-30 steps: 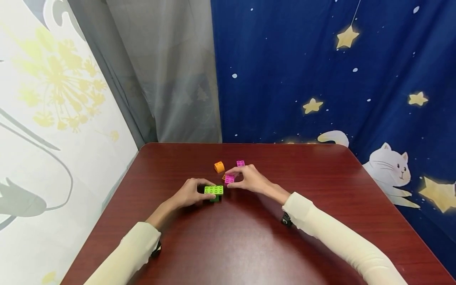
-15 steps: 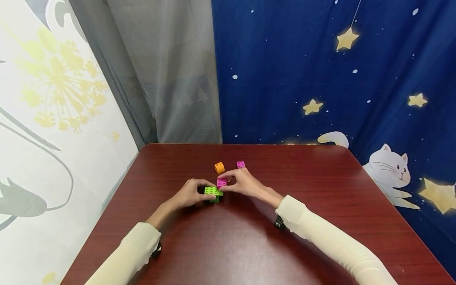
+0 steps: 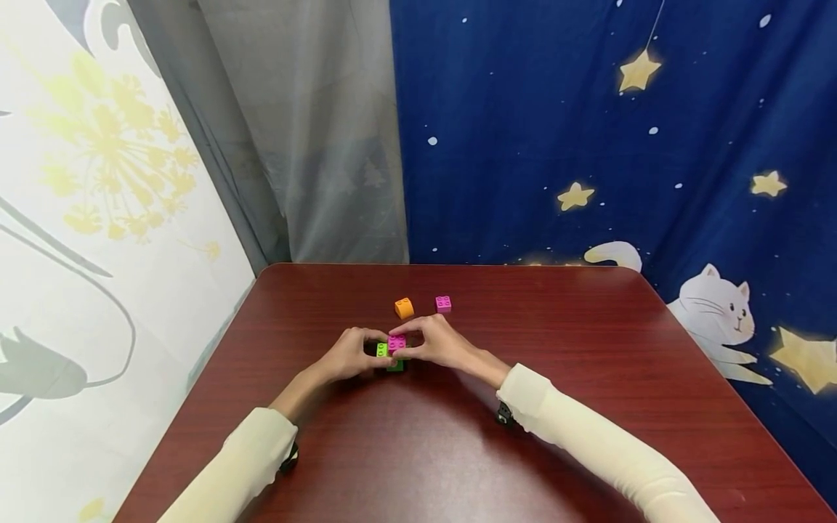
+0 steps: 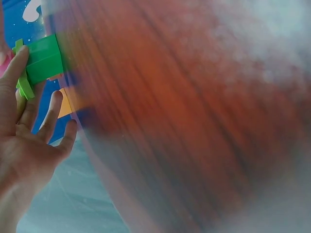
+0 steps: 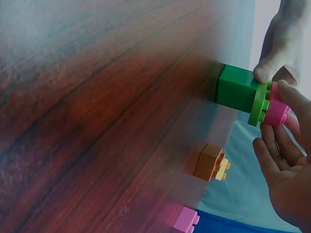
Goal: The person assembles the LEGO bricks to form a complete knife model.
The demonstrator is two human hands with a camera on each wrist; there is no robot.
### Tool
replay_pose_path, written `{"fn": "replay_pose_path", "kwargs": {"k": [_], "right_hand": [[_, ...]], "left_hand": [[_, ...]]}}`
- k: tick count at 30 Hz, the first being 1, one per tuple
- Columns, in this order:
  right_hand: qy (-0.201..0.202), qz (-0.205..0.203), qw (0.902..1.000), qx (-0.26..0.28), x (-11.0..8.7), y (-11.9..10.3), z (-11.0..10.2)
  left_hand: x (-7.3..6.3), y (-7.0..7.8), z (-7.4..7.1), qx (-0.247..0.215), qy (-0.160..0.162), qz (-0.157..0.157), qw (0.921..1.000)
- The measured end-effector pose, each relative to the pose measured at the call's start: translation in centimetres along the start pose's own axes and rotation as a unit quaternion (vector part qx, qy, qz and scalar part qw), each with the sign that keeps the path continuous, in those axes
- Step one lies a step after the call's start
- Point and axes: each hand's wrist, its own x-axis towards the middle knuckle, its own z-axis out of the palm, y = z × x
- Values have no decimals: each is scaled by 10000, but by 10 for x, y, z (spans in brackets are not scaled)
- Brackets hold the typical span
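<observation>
In the head view my left hand (image 3: 349, 354) grips the lime-green studded plate (image 3: 382, 350) by its edges, thumb at the near side. Beneath that plate is a dark green block (image 5: 238, 88), upright on the table. My right hand (image 3: 439, 343) pinches a pink brick (image 3: 397, 343) between thumb and fingers, over the middle of the plate. The right wrist view has the pink brick (image 5: 277, 105) against the plate's studs; whether it is pressed fully down I cannot tell. The left wrist view catches my left fingers around the plate (image 4: 26, 85), the green block (image 4: 44, 58) beside them.
Beyond the hands lie an orange curved-top brick (image 3: 404, 308) and a second pink brick (image 3: 443, 303). They sit on a dark red wooden table (image 3: 523, 305). A grey curtain (image 3: 327, 145) and a blue star curtain (image 3: 497, 145) hang behind its far edge.
My right hand has moved left with the pink brick, from beside the lime-green plate to over its middle. My left hand stays in place on the plate.
</observation>
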Motion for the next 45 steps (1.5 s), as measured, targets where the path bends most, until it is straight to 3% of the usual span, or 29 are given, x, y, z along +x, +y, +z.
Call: {"fn": "replay_pose_path", "kwargs": {"k": [32,45], "right_hand": [[202,-16,9997,102,-2,2,11],[-292,24,9996,15,5,2,-2]], "left_hand": [[1,-3,-1,74,-33,86,9999],[0,0,-3,98,-118,56,9999]]}}
